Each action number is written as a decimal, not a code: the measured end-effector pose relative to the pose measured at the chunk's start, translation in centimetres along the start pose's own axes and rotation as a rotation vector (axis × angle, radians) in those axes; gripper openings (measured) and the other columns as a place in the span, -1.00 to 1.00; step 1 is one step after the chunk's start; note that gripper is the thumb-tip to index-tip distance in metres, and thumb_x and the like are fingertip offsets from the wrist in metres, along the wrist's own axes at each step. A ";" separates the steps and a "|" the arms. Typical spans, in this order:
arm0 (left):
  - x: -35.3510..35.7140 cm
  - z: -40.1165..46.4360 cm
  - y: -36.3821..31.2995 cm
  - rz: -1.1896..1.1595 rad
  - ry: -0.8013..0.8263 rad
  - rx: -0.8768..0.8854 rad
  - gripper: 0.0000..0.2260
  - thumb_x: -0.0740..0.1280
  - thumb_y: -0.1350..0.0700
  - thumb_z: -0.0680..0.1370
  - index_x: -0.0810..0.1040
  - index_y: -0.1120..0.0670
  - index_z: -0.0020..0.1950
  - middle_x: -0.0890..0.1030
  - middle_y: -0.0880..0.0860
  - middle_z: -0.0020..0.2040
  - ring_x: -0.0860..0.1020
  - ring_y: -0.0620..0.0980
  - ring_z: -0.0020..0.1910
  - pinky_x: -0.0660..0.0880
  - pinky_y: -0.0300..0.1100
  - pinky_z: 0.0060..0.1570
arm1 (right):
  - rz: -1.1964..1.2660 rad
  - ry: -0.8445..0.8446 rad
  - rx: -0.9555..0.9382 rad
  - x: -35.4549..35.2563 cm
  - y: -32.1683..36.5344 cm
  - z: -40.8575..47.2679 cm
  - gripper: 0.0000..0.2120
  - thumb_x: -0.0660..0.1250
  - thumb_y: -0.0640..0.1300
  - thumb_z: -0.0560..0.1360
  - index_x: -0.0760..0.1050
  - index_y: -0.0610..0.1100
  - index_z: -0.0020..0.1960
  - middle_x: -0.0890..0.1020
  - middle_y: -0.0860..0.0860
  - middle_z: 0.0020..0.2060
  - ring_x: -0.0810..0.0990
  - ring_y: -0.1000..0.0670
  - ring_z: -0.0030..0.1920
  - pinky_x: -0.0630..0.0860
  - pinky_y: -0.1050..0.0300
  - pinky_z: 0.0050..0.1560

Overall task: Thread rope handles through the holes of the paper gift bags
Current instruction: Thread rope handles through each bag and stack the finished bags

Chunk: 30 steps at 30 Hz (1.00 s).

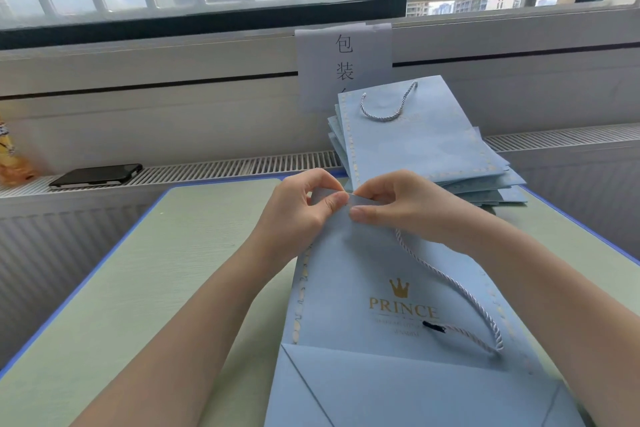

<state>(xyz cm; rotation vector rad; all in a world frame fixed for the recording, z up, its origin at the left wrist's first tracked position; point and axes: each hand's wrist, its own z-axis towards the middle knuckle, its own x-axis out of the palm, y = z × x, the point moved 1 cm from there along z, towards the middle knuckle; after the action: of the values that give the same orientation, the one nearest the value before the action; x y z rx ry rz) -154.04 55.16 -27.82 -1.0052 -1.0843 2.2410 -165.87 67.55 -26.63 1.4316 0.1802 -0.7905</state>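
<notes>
1. Head view, centre to 6 o'clock: light blue paper bag (374, 288) lying flat on a pale green table (173, 270), gold crown and "PRINCE" print facing up, folded bottom nearest the camera, top edge pointing to 12 o'clock.
2. Left hand (301, 208) at the bag's top edge: fingers curled, thumb and forefinger pinching the lifted paper lip.
3. Right hand (391, 201) just beside it at 3 o'clock, almost touching: fingers curled, thumb pressed on the same edge; grip on the cord's near end hidden, cannot tell.
4. Twisted white cord (450, 281) running from under the right hand toward 5 o'clock across the bag, looping back to a dark tip (433, 326) below the print.
5. At 1 o'clock, behind the hands: stack of finished bags (433, 149), top one with a cord handle (388, 104) already fitted.
6. At 9 o'clock on the radiator ledge: black phone (97, 175), well apart from the bags.
7. At 12 o'clock: paper sign (343, 55) with printed characters, below the window.
</notes>
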 end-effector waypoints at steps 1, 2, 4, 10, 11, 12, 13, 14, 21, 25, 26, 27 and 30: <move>0.0 0.0 0.1 0.006 0.000 -0.004 -0.91 0.37 0.21 0.53 0.56 0.09 -0.18 0.58 0.08 -0.25 0.56 0.16 -0.27 0.54 0.09 -0.23 | 0.005 0.024 0.015 0.0 -0.1 0.0 -0.91 0.39 -0.16 0.49 0.60 -0.18 -0.08 0.67 -0.10 -0.21 0.56 0.06 -0.20 0.50 0.03 -0.07; 0.0 0.0 0.2 0.011 0.000 -0.007 -0.91 0.37 0.20 0.53 0.56 0.08 -0.18 0.58 0.07 -0.26 0.56 0.19 -0.25 0.54 0.11 -0.21 | 0.008 0.031 0.025 0.1 -0.2 0.0 -0.91 0.38 -0.18 0.49 0.59 -0.19 -0.04 0.67 -0.15 -0.12 0.58 0.03 -0.15 0.52 -0.05 0.01; 0.0 0.0 0.2 0.035 -0.002 0.000 -0.91 0.37 0.19 0.53 0.56 0.08 -0.18 0.59 0.07 -0.26 0.57 0.21 -0.22 0.53 0.14 -0.19 | -0.003 0.012 0.041 0.4 -0.2 0.0 -0.91 0.36 -0.18 0.49 0.57 -0.17 -0.02 0.66 -0.19 -0.08 0.60 -0.02 -0.15 0.53 -0.11 0.02; 0.2 -0.2 0.1 0.064 -0.007 0.027 -0.92 0.36 0.20 0.53 0.56 0.08 -0.16 0.60 0.11 -0.23 0.56 0.20 -0.20 0.53 0.15 -0.18 | -0.070 -0.029 0.034 0.7 -0.1 0.1 -0.94 0.32 -0.19 0.47 0.57 -0.13 -0.12 0.60 0.02 -0.33 0.52 0.10 -0.34 0.43 0.14 -0.27; 0.1 -0.1 0.1 0.072 -0.015 0.032 -0.92 0.36 0.19 0.53 0.55 0.07 -0.16 0.59 0.08 -0.24 0.56 0.18 -0.21 0.52 0.13 -0.18 | -0.051 -0.045 0.033 0.7 0.0 0.2 -0.95 0.34 -0.20 0.47 0.58 -0.14 -0.13 0.61 0.02 -0.33 0.54 0.12 -0.34 0.44 0.17 -0.26; 0.1 -0.1 0.0 0.077 -0.021 0.037 -0.92 0.36 0.19 0.53 0.55 0.06 -0.16 0.59 0.07 -0.25 0.55 0.18 -0.22 0.51 0.12 -0.19 | -0.032 -0.064 0.027 0.7 0.0 0.2 -0.95 0.36 -0.20 0.47 0.59 -0.16 -0.13 0.63 0.00 -0.32 0.55 0.11 -0.33 0.45 0.17 -0.25; 0.1 0.0 0.0 0.079 -0.027 0.041 -0.92 0.36 0.18 0.53 0.55 0.06 -0.16 0.59 0.08 -0.25 0.55 0.18 -0.22 0.51 0.12 -0.20 | -0.015 -0.077 0.019 0.7 0.0 0.2 -0.95 0.37 -0.21 0.46 0.60 -0.18 -0.12 0.64 -0.04 -0.30 0.56 0.09 -0.31 0.46 0.16 -0.23; 0.0 0.0 0.0 0.078 -0.030 0.043 -0.92 0.36 0.18 0.53 0.55 0.06 -0.16 0.59 0.11 -0.25 0.55 0.21 -0.22 0.51 0.13 -0.21 | 0.001 -0.086 0.016 0.7 0.0 0.2 -0.95 0.39 -0.21 0.46 0.60 -0.19 -0.12 0.64 -0.06 -0.30 0.56 0.08 -0.30 0.47 0.15 -0.21; 0.0 0.0 0.1 0.124 0.012 0.063 -0.91 0.36 0.18 0.53 0.56 0.07 -0.17 0.61 0.14 -0.24 0.54 0.16 -0.23 0.48 -0.01 -0.20 | 0.207 0.074 0.181 -0.7 -0.2 -0.2 -0.54 0.16 0.12 0.59 0.58 -0.26 -0.09 0.60 -0.17 -0.22 0.50 -0.19 -0.24 0.43 -0.01 -0.19; 0.1 -0.2 -0.3 0.119 0.071 0.101 -0.89 0.37 0.19 0.53 0.57 0.05 -0.20 0.61 0.00 -0.24 0.55 -0.02 -0.21 0.46 -0.04 -0.02 | 0.351 0.268 0.323 -2.1 -0.8 -0.6 -0.60 0.20 0.00 0.56 0.54 -0.36 0.01 0.59 -0.22 -0.17 0.55 -0.06 -0.28 0.50 0.14 -0.28; 0.2 -0.2 -0.5 0.114 0.088 0.113 -0.88 0.36 0.20 0.53 0.58 0.05 -0.21 0.61 -0.05 -0.25 0.55 -0.09 -0.21 0.47 -0.08 0.01 | 0.352 0.335 0.340 -2.4 -0.9 -0.8 -0.63 0.23 0.00 0.52 0.54 -0.33 -0.03 0.59 -0.17 -0.23 0.55 -0.03 -0.34 0.49 0.18 -0.34; 0.3 -0.3 -0.7 0.117 0.101 0.123 -0.87 0.36 0.20 0.53 0.58 0.04 -0.21 0.60 -0.09 -0.25 0.54 -0.13 -0.20 0.47 -0.11 0.03 | 0.376 0.393 0.349 -2.6 -0.9 -0.9 -0.67 0.24 -0.02 0.50 0.55 -0.30 -0.07 0.60 -0.14 -0.27 0.56 0.00 -0.37 0.51 0.22 -0.39; 0.6 -0.4 -0.9 0.125 0.111 0.149 -0.86 0.35 0.21 0.54 0.57 0.04 -0.21 0.59 -0.10 -0.24 0.53 -0.12 -0.18 0.45 -0.13 0.01 | 0.461 0.499 0.332 -2.6 -0.9 -1.1 -0.82 0.25 -0.23 0.51 0.62 -0.24 -0.09 0.66 -0.12 -0.24 0.64 0.01 -0.34 0.56 0.21 -0.37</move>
<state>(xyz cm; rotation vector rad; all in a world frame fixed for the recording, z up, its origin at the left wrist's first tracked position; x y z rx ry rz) -154.06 56.26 -27.46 -1.1455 -0.8153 2.2949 -167.97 69.65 -26.09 1.8793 0.0928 -0.0746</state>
